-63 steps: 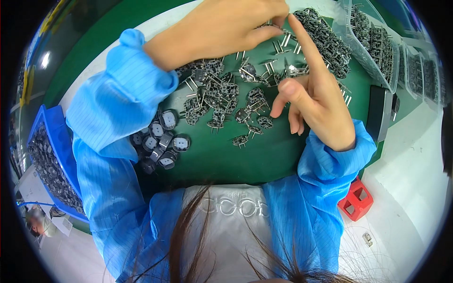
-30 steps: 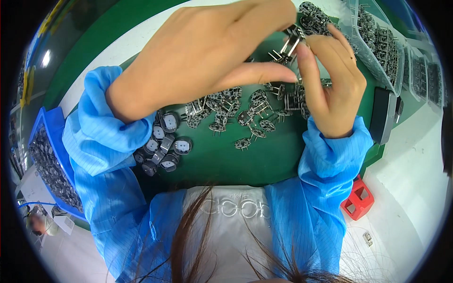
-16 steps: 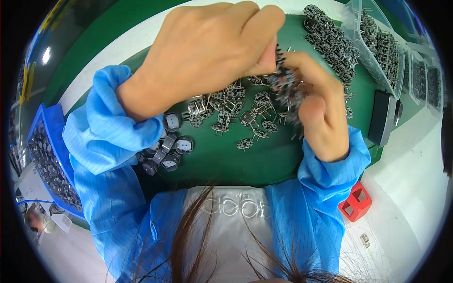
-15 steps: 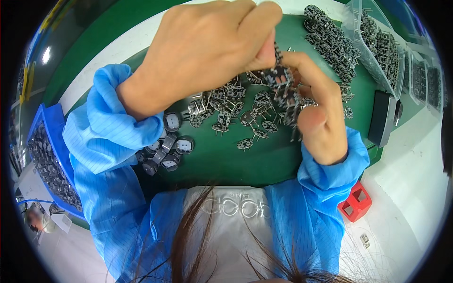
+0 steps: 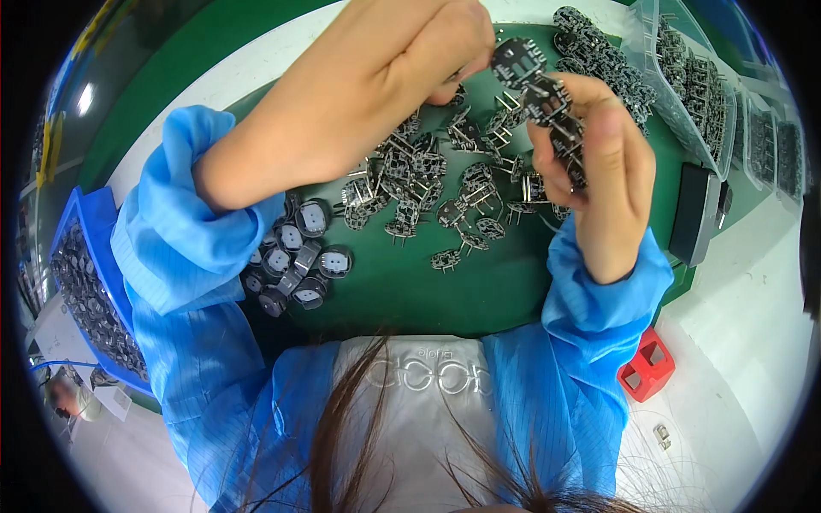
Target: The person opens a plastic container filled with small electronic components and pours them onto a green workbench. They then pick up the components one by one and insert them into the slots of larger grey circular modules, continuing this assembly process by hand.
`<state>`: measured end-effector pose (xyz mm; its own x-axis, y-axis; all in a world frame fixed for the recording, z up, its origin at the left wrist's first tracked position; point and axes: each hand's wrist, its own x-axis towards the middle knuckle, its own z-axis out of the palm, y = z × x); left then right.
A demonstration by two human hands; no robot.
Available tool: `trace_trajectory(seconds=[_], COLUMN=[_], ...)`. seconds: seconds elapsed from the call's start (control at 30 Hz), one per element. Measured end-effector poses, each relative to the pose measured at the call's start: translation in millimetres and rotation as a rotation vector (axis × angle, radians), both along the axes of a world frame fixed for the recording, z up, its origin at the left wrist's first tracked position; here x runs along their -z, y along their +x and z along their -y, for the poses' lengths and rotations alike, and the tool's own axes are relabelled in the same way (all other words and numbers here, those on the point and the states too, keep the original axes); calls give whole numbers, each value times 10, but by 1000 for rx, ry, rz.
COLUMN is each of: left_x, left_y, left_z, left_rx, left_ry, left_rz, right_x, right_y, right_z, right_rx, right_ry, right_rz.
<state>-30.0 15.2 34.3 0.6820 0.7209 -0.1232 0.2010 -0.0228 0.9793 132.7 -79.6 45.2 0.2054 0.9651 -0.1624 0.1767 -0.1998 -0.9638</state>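
Observation:
My right hand (image 5: 611,162) is closed around a strip of small round black circuit boards (image 5: 547,101), with the thumb along its near side. The strip slants up and left out of my grip, its top board beside my left hand (image 5: 410,64). That left hand is closed, fingers curled together and mostly turned away; what they hold, if anything, is hidden. Below both hands, separate circuit boards with metal pins (image 5: 415,171) lie in a loose heap on the green mat (image 5: 410,291).
Dark housings with pale inserts (image 5: 312,218) sit beside my left sleeve. A blue bin (image 5: 107,222) of small dark parts stands at far left. More board strips (image 5: 590,51) lie back right, by a clear plastic box (image 5: 723,128). A black device (image 5: 691,214) and red block (image 5: 647,366) are at right.
My hands have moved apart: the left shifted up and left, the right a little up and right. The strip, blurred and hanging before, now tilts upward with its board faces showing.

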Motion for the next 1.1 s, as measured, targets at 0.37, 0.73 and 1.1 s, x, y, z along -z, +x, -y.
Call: trace_trajectory(seconds=[0.37, 0.73, 1.1], left_x=[61, 123, 212], left_y=[33, 76, 112], left_z=[-21, 103, 171], left_rx=[352, 221, -2], left_ry=[307, 21, 532], left_rz=[16, 172, 119], right_x=[207, 160, 301], right_y=[-47, -70, -91], right_z=[-11, -18, -25], right_rx=[219, 109, -71], right_ry=[265, 70, 342], right_rz=[344, -156, 187])
